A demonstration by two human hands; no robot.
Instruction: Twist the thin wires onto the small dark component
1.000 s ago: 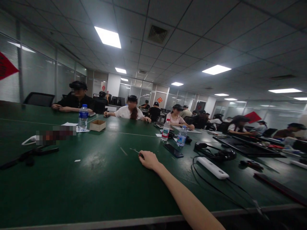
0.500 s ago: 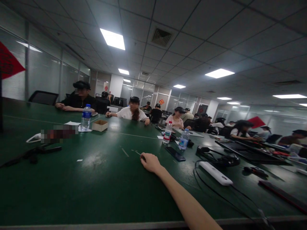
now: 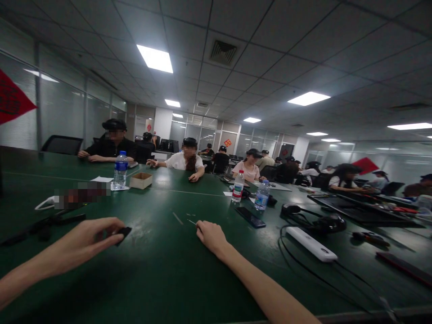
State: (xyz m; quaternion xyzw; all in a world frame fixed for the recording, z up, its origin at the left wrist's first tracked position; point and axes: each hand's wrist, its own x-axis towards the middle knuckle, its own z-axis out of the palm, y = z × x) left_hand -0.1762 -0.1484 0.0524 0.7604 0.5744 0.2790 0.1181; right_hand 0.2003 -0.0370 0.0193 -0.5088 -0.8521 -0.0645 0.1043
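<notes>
My left hand (image 3: 89,238) is over the left part of the green table (image 3: 162,279). Its thumb and fingers pinch a small flat black piece (image 3: 124,235), too dark to name. Further right, my right hand (image 3: 212,236) rests on the tabletop, fingers curled closed. A thin pale line (image 3: 191,222) runs out from its fingertips; whether it is a held sliver or a mark on the table I cannot tell. Pale streaks lie on the surface just left of that hand.
An open cardboard box (image 3: 141,181) and a water bottle (image 3: 120,170) stand beyond my left hand. To the right are two bottles, a phone (image 3: 250,217), a headset (image 3: 313,220) and a white power strip (image 3: 311,244) with cables. People sit across the table.
My left hand has come in from the left with the black piece between its fingers. A small white scrap there is now out of sight. The right hand stays nearly in place.
</notes>
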